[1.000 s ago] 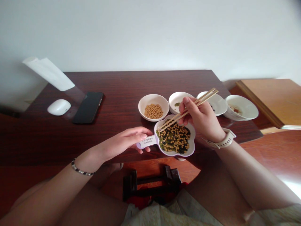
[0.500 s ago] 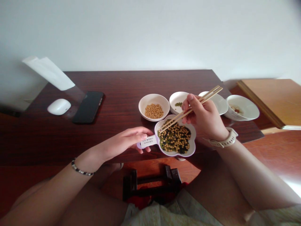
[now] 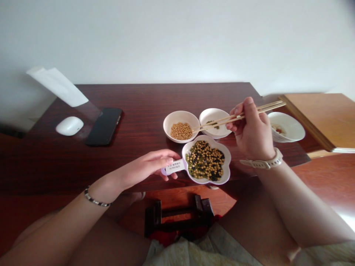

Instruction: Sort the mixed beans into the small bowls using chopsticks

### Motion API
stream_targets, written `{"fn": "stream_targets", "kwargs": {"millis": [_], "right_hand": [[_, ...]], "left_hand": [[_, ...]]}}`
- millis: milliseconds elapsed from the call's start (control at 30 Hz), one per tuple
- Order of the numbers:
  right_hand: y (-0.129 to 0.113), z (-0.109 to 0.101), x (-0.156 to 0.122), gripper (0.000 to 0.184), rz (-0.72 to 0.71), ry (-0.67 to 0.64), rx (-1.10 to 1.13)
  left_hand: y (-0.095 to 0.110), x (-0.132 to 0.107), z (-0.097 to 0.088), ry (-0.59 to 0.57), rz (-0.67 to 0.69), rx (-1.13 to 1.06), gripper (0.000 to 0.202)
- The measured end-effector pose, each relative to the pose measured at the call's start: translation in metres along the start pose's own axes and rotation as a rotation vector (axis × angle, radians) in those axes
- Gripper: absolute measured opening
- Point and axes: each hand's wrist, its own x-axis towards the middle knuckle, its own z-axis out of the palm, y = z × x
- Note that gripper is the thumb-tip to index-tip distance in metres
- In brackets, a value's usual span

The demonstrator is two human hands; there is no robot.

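The right hand point(image 3: 255, 129) has shifted up and to the right in the frame, and the chopsticks point(image 3: 222, 122) it holds have left the flower-shaped dish point(image 3: 227, 173); their tips are now at the right side of the bowl of tan beans point(image 3: 177, 116). The left hand point(image 3: 149, 164) and the dish stay where they were.

Nearest, at the bottom centre, are patterned shorts point(image 3: 191, 253) and a dark wooden frame point(image 3: 180, 212). Just above, the dish sits near the close edge of the counter point(image 3: 144, 107), holding mixed tan, green and black pieces. The left grip is closed around its labelled handle, thumb on top. The right grip is clamped on the chopsticks, which slant across the second white bowl point(image 3: 208, 115); whether a bean sits between their tips I cannot tell.

Behind the dish, the bean bowl and the second bowl, with a few green pieces, stand side by side. Another white bowl point(image 3: 291, 125) is at the right. At the left lie a black phone point(image 3: 104, 126) and a rounded white object point(image 3: 70, 126); beyond, at upper left, is a white packet point(image 3: 59, 87), then the pale wall point(image 3: 172, 40).
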Motion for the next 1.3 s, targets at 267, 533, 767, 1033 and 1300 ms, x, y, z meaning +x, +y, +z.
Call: {"fn": "stream_targets", "kwargs": {"millis": [267, 533, 767, 1033, 1300], "right_hand": [[-0.004, 0.006, -0.011, 0.044, -0.109, 0.031, -0.083], [-0.004, 0.006, -0.010, 0.045, -0.120, 0.020, -0.056], [-0.004, 0.001, -0.006, 0.051, -0.047, -0.065, -0.075], [-0.011, 0.000, -0.009, 0.056, 0.077, -0.184, -0.136], [-0.012, 0.006, -0.015, 0.056, 0.147, -0.375, -0.259]], "left_hand": [[-0.002, 0.000, 0.000, 0.002, 0.001, 0.010, 0.037], [-0.001, -0.001, 0.000, 0.004, 0.006, 0.003, 0.038], [-0.002, 0.000, 0.000, 0.001, 0.008, 0.002, 0.039], [-0.002, 0.000, 0.000, -0.003, 0.009, 0.021, 0.043], [-0.005, 0.002, -0.003, -0.008, 0.012, 0.012, 0.041]]}}
